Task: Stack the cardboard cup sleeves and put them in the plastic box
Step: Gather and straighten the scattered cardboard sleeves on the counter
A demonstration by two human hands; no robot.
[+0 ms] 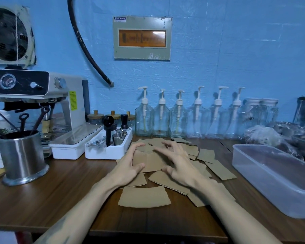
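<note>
Several flat brown cardboard cup sleeves lie scattered in a loose pile at the middle of the wooden table. On top of the pile sits a small stack of sleeves. My left hand grips the stack's left end, thumb in front and fingers curled over the back. At the stack's right end, my right hand has its thumb touching the front edge and its fingers spread above. The clear plastic box stands open and empty at the right.
A white tray of barista tools stands just behind the pile on the left. A steel utensil cup and an espresso machine are at the far left. Glass pump bottles line the blue wall. Metal trays sit behind the box.
</note>
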